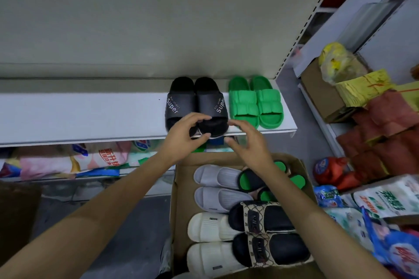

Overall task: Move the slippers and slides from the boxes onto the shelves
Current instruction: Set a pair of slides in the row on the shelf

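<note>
A cardboard box (pixel 179 190) sits low and near. In it lie two cream slides (pixel 210 242), two grey slides (pixel 217 188), two black slides with tan patterned straps (pixel 265 233) and black slides with green soles (pixel 251 180). They all lie sideways.

Farther up, both hands reach to the white shelf (pixel 79 115). The left hand (pixel 183 138) curls its fingers and thumb around the front end of the black "Super" slides (pixel 196 106), right at the shelf edge. The right hand (pixel 247 142) is just beside them with its fingers spread and bent, holding nothing.

The black pair stands side by side, long way running front to back, with white letters on the straps. The green puffy slides (pixel 255 102) sit next to them, pointing the same way.
</note>
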